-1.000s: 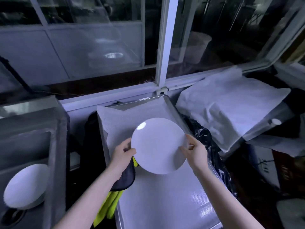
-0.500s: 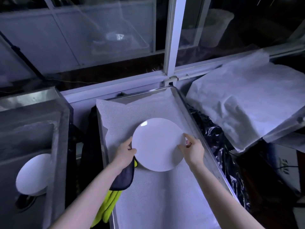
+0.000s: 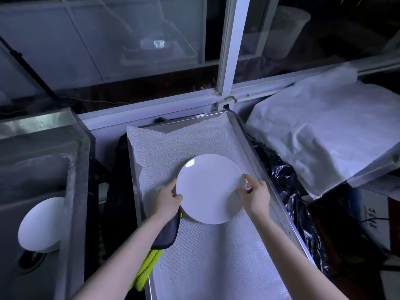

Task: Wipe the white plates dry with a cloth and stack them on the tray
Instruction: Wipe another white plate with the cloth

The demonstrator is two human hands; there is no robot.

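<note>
Plate point(image 3: 211, 189), head view: over mid tray point(image 3: 244, 139), slightly tilted, contact w/ liner point(image 3: 216, 256) unclear; left hand point(image 3: 168, 198) thumb on left rim, other fingers hidden below, cloth point(image 3: 166, 232) tucked under same hand; right hand point(image 3: 255, 193) pinching right rim, thumb on top, fingers curled beneath. Nothing else seen on tray, so prob. first of stack: wiped, judging by cloth off its face, set-down not yet finished. Second plate point(image 3: 41, 224) lying in sink point(image 3: 71, 191) at left, to be dried & stacked.

Dim bluish light; dark window panes point(image 3: 324, 29), white frame post point(image 3: 230, 50), steel sink point(image 3: 43, 124) at left.
</note>
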